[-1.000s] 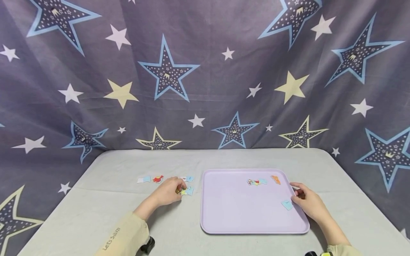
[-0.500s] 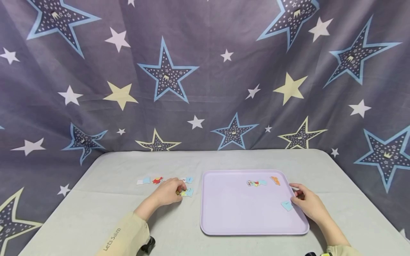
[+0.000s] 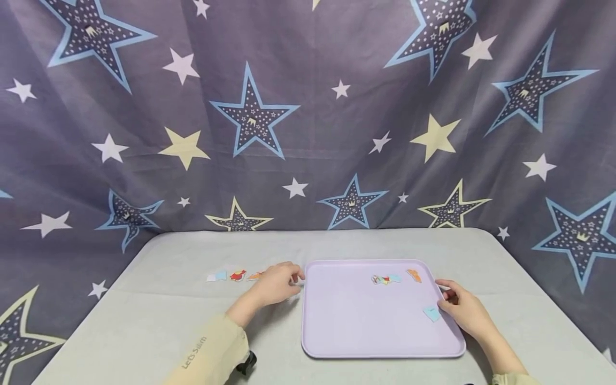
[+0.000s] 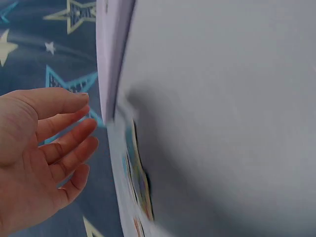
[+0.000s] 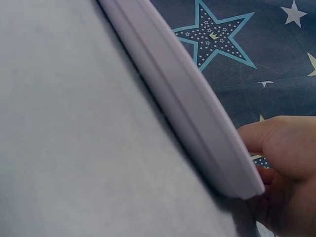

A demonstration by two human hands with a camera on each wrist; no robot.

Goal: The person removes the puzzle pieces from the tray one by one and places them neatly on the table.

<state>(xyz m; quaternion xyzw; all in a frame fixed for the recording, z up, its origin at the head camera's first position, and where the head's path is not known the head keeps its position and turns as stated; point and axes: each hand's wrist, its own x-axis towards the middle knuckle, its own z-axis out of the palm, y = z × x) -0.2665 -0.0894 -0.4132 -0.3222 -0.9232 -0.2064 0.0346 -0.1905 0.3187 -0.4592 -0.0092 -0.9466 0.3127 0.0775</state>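
My left hand (image 3: 279,282) hovers at the left edge of the lilac tray (image 3: 366,334), fingers loosely bent around nothing. In the left wrist view, low picture puzzle pieces (image 4: 138,173) lie on the table beyond that hand (image 4: 49,143). My right hand (image 3: 464,310) holds the tray's right rim between thumb and fingers; the right wrist view has the rim (image 5: 197,108) close up. Inside the tray are a joined strip of puzzle pieces (image 3: 386,279), an orange piece (image 3: 414,276) and a light blue piece (image 3: 431,313) near my right thumb.
Left of the tray, a white-and-blue piece (image 3: 216,276), a red piece (image 3: 238,275) and an orange piece (image 3: 254,276) lie in a row on the grey-white table (image 3: 159,315). My left hand hides part of that area. A star-patterned curtain (image 3: 308,133) hangs behind the table.
My left hand has left the yellow-and-blue puzzle pieces it was at and moved right to the tray's left edge, uncovering an orange piece. The right hand stays on the rim.
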